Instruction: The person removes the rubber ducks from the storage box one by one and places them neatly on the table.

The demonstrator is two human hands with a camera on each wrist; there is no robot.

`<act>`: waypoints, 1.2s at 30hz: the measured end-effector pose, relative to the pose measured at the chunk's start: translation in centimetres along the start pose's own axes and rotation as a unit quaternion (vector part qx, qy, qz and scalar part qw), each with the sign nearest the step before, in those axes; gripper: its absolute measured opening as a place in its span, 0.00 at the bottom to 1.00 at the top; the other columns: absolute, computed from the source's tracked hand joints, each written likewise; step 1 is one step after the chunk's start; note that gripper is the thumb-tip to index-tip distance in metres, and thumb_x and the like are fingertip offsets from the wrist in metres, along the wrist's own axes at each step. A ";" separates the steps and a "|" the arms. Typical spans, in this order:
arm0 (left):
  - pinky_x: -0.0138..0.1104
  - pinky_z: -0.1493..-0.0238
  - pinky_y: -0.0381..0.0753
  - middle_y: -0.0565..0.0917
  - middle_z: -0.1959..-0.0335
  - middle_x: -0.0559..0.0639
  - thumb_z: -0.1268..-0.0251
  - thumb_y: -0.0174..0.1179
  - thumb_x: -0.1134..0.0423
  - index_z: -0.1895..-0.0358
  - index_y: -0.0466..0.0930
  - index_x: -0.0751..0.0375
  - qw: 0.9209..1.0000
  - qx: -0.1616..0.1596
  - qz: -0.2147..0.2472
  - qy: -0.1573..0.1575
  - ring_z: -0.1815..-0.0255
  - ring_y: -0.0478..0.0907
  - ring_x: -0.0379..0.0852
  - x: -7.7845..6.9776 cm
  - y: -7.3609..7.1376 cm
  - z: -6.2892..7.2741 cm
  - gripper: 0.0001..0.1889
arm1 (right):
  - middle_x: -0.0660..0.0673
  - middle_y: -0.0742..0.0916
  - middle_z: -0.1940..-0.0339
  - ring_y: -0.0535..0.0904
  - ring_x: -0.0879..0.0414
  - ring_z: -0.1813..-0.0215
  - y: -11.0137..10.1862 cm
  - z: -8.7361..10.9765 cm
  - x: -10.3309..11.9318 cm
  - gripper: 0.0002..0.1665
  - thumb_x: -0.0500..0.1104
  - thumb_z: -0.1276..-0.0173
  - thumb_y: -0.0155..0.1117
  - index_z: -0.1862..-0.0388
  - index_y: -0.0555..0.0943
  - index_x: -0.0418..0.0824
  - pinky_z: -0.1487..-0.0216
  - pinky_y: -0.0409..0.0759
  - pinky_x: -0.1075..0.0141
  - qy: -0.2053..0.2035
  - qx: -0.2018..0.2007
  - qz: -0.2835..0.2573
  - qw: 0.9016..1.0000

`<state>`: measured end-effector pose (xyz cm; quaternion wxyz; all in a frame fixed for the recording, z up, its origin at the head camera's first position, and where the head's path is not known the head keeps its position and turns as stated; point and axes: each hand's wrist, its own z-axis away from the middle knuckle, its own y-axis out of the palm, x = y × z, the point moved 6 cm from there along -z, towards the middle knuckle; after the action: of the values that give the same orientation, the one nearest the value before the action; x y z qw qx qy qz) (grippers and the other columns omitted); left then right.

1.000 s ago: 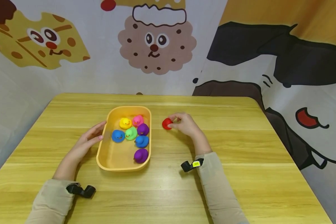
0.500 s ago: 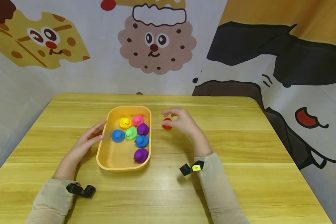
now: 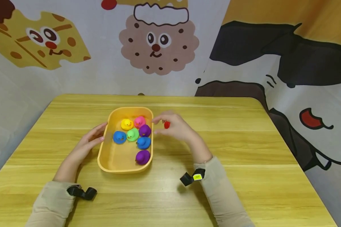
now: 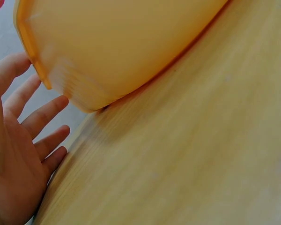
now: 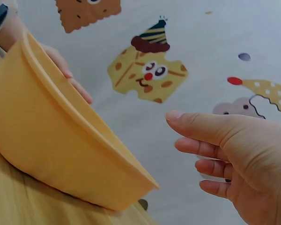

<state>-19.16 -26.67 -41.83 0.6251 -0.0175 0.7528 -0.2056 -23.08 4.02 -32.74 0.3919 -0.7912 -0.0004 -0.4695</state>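
Note:
On the table stands a yellow-orange plastic tub (image 3: 112,167) holding several rubber ducks: a yellow duck (image 3: 127,124), a pink duck (image 3: 140,122), a green duck (image 3: 132,135), plus blue and purple ones. My left hand (image 3: 88,140) touches the tub's left rim with its fingers spread and relaxed, as the left wrist view confirms. Close to the right rim is my right hand (image 3: 173,126), thumb and fingers apart and nothing held in the right wrist view. Through the gap between thumb and forefinger a red duck (image 3: 166,125) shows, mostly hidden by the hand.
The wooden table (image 3: 230,189) extends around the tub on every side. A wall cloth (image 3: 102,63) printed with cartoon food hangs behind its far edge. Each sleeve cuff carries a black wrist camera, such as the right wrist camera (image 3: 191,177).
My right hand has let go of the red duck, spread its fingers and moved left to the tub's right rim. The left hand and the ducks in the tub have stayed put.

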 end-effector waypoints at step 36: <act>0.21 0.45 0.62 0.59 0.30 0.70 0.26 0.48 0.66 0.25 0.54 0.57 1.000 0.001 0.012 0.002 0.38 0.63 0.31 0.2 0.0 -0.1 0.28 | 0.58 0.85 0.57 0.71 0.60 0.50 7.3 -0.4 1.6 0.20 0.47 0.45 0.76 0.52 0.85 0.45 0.44 0.60 0.64 -0.075 0.178 0.095 0.977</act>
<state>-19.26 -26.68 -41.97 0.6260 -0.0070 0.7540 -0.1989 -19.78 -1.88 -36.02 0.5680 -0.7383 -0.0381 -0.3617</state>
